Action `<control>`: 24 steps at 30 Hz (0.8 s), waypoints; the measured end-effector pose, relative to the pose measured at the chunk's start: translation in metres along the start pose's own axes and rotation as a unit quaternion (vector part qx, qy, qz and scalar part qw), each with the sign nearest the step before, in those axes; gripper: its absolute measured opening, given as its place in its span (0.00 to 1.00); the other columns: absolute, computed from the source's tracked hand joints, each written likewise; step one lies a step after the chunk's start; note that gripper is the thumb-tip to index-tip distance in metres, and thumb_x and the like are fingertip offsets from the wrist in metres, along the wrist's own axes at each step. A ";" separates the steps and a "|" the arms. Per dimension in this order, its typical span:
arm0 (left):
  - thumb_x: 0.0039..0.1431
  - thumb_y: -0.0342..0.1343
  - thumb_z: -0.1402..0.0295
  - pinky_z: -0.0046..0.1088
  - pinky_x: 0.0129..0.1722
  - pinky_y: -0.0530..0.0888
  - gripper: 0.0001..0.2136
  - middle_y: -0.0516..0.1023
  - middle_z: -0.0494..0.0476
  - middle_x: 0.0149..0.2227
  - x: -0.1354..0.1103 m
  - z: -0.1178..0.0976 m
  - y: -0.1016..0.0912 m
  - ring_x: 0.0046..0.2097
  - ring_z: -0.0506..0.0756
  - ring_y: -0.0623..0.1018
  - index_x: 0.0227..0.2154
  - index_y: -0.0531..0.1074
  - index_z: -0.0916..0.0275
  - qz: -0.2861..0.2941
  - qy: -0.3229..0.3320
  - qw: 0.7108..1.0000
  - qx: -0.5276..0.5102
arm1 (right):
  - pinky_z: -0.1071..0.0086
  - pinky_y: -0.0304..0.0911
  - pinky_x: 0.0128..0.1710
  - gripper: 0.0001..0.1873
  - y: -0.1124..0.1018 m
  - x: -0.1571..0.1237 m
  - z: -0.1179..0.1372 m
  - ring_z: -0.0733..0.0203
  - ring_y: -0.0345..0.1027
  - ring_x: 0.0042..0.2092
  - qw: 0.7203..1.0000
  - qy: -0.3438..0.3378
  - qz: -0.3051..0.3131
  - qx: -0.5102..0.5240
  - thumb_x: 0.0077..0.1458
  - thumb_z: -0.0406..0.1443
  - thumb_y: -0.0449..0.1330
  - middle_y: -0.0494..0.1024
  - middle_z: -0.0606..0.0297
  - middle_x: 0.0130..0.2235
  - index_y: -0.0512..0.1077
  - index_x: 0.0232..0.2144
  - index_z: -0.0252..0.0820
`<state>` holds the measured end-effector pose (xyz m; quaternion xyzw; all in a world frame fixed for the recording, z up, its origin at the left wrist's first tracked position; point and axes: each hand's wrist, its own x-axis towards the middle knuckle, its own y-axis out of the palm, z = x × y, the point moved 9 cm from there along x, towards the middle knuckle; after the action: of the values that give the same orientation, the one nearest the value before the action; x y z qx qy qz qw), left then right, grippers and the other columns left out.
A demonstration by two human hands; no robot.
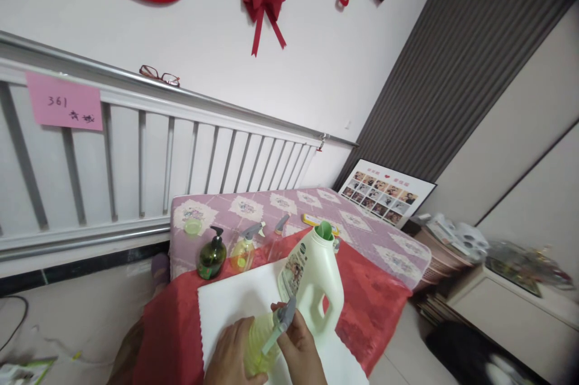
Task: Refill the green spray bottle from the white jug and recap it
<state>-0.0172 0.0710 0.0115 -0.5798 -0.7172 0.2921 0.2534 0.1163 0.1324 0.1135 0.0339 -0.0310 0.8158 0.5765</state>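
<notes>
My left hand is wrapped round the ribbed, yellow-green body of a spray bottle at the bottom of the head view. At its top, the fingers of my right hand close on the grey trigger spray head. Whether the head is screwed tight cannot be made out. Just behind, a large pale-green detergent jug stands upright and uncapped, its green spout showing. Both the jug and my hands are over a white board on a red cloth.
Behind the board stand a dark green pump bottle, a yellowish spray bottle and a clear spray bottle. A green cap and a yellow box lie on the patterned tablecloth. A white radiator runs along the wall.
</notes>
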 end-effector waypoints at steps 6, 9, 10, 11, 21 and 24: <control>0.39 0.59 0.67 0.47 0.71 0.59 0.44 0.65 0.68 0.68 0.002 0.001 0.001 0.70 0.67 0.64 0.66 0.60 0.69 0.021 -0.004 1.000 0.004 | 0.56 0.71 0.52 0.27 0.000 0.001 -0.014 0.49 0.76 0.48 0.998 0.000 -0.065 -0.024 0.39 0.45 0.73 0.82 0.56 0.45 0.71 0.41 0.47; 0.40 0.58 0.66 0.46 0.72 0.58 0.45 0.64 0.69 0.69 0.003 0.001 0.002 0.70 0.66 0.63 0.66 0.58 0.70 0.026 -0.007 1.000 0.006 | 0.56 0.68 0.57 0.36 0.001 -0.003 -0.009 0.48 0.73 0.57 1.000 -0.010 -0.019 0.012 0.44 0.48 0.71 0.79 0.53 0.55 0.68 0.55 0.49; 0.40 0.58 0.65 0.46 0.72 0.58 0.45 0.64 0.69 0.69 0.003 0.001 0.002 0.70 0.66 0.63 0.66 0.58 0.70 0.024 -0.008 1.000 0.006 | 0.56 0.68 0.58 0.35 0.002 -0.005 -0.005 0.48 0.71 0.59 1.000 -0.006 -0.002 0.018 0.47 0.49 0.70 0.78 0.53 0.57 0.68 0.56 0.49; 0.40 0.59 0.65 0.46 0.71 0.58 0.45 0.63 0.69 0.69 0.002 0.002 0.002 0.70 0.66 0.63 0.66 0.58 0.69 0.021 -0.011 1.000 0.006 | 0.56 0.68 0.57 0.33 0.002 -0.006 -0.002 0.48 0.71 0.59 1.000 -0.001 0.010 0.017 0.48 0.50 0.69 0.79 0.54 0.57 0.70 0.55 0.49; 0.41 0.59 0.67 0.45 0.70 0.62 0.43 0.66 0.69 0.68 0.000 0.005 0.003 0.69 0.66 0.65 0.65 0.60 0.70 -0.014 0.011 1.000 0.008 | 0.56 0.73 0.47 0.34 -0.001 -0.001 0.002 0.47 0.76 0.47 0.996 -0.023 -0.080 0.020 0.32 0.55 0.75 0.83 0.56 0.42 0.74 0.40 0.48; 0.41 0.60 0.67 0.46 0.69 0.64 0.42 0.67 0.70 0.67 0.002 0.008 0.003 0.68 0.67 0.67 0.65 0.60 0.70 -0.024 0.011 1.000 0.010 | 0.54 0.71 0.52 0.38 0.005 -0.003 0.005 0.44 0.73 0.54 0.999 -0.006 -0.032 0.035 0.36 0.56 0.74 0.82 0.53 0.49 0.75 0.48 0.49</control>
<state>-0.0215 0.0725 0.0038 -0.5628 -0.7253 0.2865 0.2740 0.1130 0.1275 0.1179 0.0596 -0.0052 0.7976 0.6003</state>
